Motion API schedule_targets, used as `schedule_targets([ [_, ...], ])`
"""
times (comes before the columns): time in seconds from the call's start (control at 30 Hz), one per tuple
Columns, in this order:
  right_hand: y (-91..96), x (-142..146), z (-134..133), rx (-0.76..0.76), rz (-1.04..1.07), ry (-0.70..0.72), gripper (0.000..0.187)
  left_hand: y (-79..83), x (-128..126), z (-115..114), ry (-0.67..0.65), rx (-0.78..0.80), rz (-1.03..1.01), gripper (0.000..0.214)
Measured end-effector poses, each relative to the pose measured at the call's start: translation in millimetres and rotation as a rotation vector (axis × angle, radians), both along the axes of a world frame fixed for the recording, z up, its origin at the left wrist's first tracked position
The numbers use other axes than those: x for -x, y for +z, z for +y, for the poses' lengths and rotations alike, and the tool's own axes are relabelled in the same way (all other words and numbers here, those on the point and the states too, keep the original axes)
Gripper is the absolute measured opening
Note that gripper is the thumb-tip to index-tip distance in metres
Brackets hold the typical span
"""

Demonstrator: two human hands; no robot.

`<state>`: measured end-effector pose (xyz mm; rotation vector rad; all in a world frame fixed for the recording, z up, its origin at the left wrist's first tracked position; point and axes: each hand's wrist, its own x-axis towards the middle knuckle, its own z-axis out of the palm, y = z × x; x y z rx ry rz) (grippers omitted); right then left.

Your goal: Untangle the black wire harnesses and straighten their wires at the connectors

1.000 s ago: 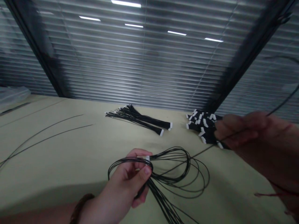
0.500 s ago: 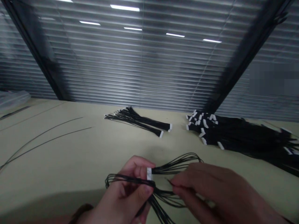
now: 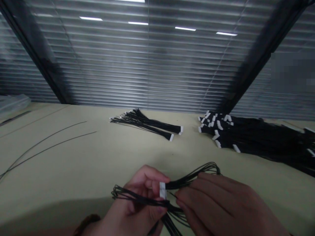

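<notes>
Right hand (image 3: 221, 203) slid nearer connector (image 3: 162, 190) | left hand (image 3: 137, 205), right: grips pinching wire coil (image 3: 199, 172)

Bare table (image 3: 73, 170) left (two stray wires (image 3: 49, 144)); wire bundles (image 3: 258, 137) crowd right.

The one camera sits on the person's head and looks forward and a little down across the counter (image 3: 73, 164). The left hand (image 3: 137, 205) and right hand (image 3: 221, 206) are very near, at the bottom edge. The blinds (image 3: 147, 65) fill the far upper half.
</notes>
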<state>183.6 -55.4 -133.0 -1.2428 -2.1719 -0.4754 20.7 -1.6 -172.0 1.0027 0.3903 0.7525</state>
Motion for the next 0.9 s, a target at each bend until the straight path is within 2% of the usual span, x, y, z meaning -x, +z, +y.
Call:
schedule_targets([
  [0.13,-0.2,2,0,-0.015,0.015,-0.007,0.037,4.3,1,-1,0.004,-0.003,0.056,0.012],
  [0.33,-6.1,0,-3,0.05,-0.002,0.012,0.029,-6.2,0,-3,0.061,-0.073,0.054,0.01],
  [0.53,-3.9,5,-4,0.177,0.096,0.02,0.029,-7.8,3,-6,0.038,-0.041,-0.011,0.014],
  [0.67,-5.1,6,-2,0.19,0.15,0.008,0.029,-6.8,0,-5,0.041,-0.028,-0.074,0.014],
  [0.77,-8.8,5,-4,0.22,0.146,0.029,0.03,-11.5,-2,-3,-0.004,-0.041,-0.123,0.016],
  [0.9,-11.9,6,-8,0.225,0.133,0.013,0.033,-16.6,-1,-2,-0.025,-0.078,-0.075,0.015],
])
